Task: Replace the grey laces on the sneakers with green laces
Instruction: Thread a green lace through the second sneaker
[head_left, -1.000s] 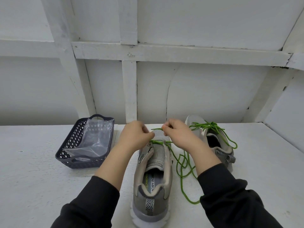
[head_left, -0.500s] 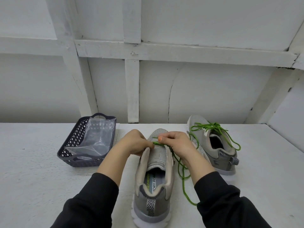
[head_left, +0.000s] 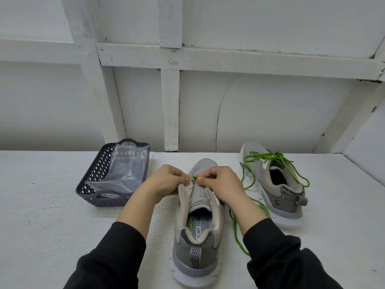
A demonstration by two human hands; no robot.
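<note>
One of two finished, by look of it: far right sneaker [head_left: 281,195] on desk [head_left: 41,205], tied green lace [head_left: 270,157] knotted over tongue, ends hanging loose. Near sneaker [head_left: 198,236], centre, heel toward camera: barely begun, upper eyelets bare, tongue open. Left hand [head_left: 164,182] and right hand [head_left: 223,184] close together over forefoot, each pinching green lace [head_left: 195,177] low on shoe. Spare length trailing right onto desk: thin, round, limp. Left to do: remaining rows, then knot. No grey laces in view.
</note>
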